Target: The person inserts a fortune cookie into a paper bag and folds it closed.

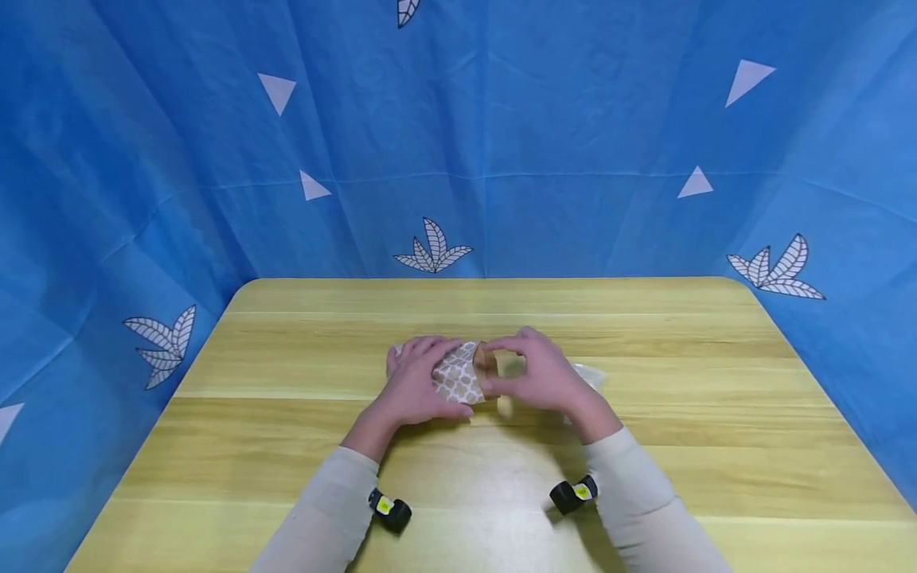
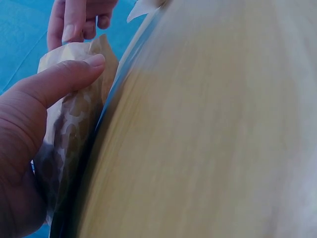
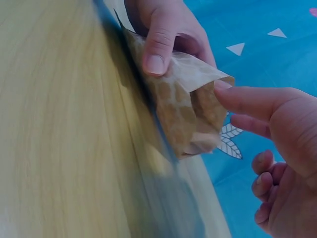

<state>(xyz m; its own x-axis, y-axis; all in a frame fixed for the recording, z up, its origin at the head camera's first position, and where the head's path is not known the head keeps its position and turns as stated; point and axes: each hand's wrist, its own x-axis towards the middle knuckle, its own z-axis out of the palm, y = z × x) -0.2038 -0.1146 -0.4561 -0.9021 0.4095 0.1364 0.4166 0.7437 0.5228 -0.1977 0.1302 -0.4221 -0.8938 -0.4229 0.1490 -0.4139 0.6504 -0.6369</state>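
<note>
Paper bag (image 1: 458, 379) half hidden under hands

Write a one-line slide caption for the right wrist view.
Left hand grips a patterned brown paper bag while the right hand touches its open mouth.

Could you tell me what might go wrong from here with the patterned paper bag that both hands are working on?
1. The left hand pinches the paper bag only near its closed end, so it may slip or twist.
2. The right hand has a fingertip at the thin open rim, which could crease or tear if pushed hard.
3. A clear plastic wrapper lies just behind the right hand on the table and might be brushed away.
</note>
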